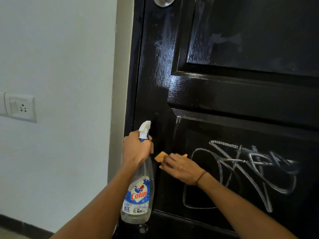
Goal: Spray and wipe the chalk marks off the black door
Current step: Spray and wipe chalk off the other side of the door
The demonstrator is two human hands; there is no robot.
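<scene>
On the far left we see a white wall (60, 57) with a switch and socket plate (19, 107). Next comes the pale door frame (119, 83), and then the shiny black door (224, 94).

Our left hand (136, 149) holds a clear spray bottle (138, 192) near the left edge of the door. Its fingers are wrapped tight around the bottle's neck, just under the white spray head (145, 129). The label says "Colin". The spray head points at the door.

Just beside it, our right hand (181, 167) lies flat on the door's lower panel and presses a small orange sponge (159, 157) against it. Its fingers are closed down on the sponge. A thin black band (201, 177) sits on that wrist.

To the right of that hand, white chalk marks (245, 169) scribble across the lower panel. The upper panel (250, 35) shows pale smears. A silver door knob (164, 1) peeks in at the top edge.
</scene>
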